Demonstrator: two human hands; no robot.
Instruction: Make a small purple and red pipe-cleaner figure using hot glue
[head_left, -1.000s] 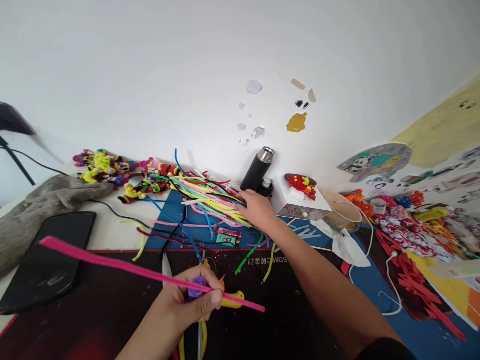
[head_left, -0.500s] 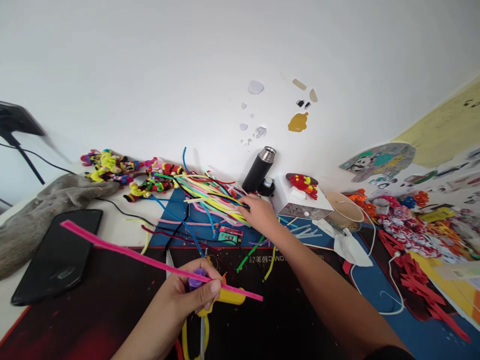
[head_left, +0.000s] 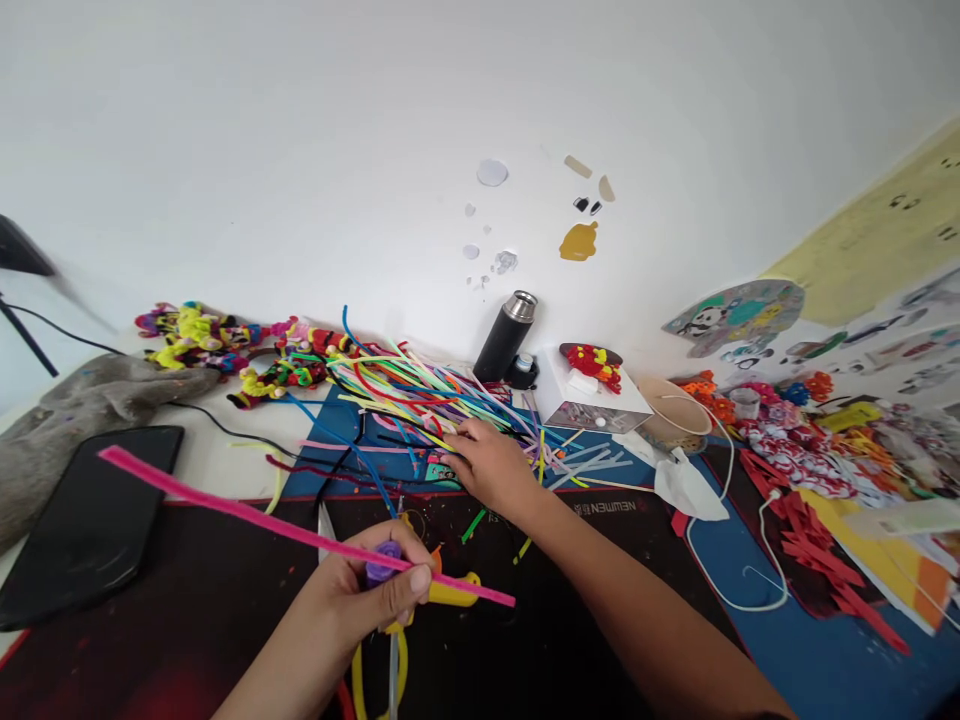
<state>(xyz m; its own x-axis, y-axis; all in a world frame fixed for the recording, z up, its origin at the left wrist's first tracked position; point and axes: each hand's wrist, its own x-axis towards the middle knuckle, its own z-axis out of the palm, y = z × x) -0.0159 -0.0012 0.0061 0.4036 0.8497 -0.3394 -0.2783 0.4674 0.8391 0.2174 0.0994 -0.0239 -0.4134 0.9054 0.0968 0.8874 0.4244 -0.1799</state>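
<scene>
My right hand [head_left: 491, 465] drawn back toward near edge of white desk [head_left: 231, 470], at front of multicoloured fuzzy-stem pile [head_left: 420, 385]; can't tell grip. My left hand [head_left: 356, 600] pinches long hot-pink fuzzy stem [head_left: 300, 531].

The right hand [head_left: 491, 468] seemingly hides part of a teal item [head_left: 436, 472], its markings unreadable.

table [head_left: 225, 472]: white surface | black mat [head_left: 135, 645] and blue mat [head_left: 305, 482] spread over it | left: grey fabric [head_left: 112, 395], pipe-cleaner figures [head_left: 199, 325] | blue mat: pipe cleaner heap [head_left: 409, 385], white box [head_left: 600, 416], crumpled tissue [head_left: 688, 487]
</scene>
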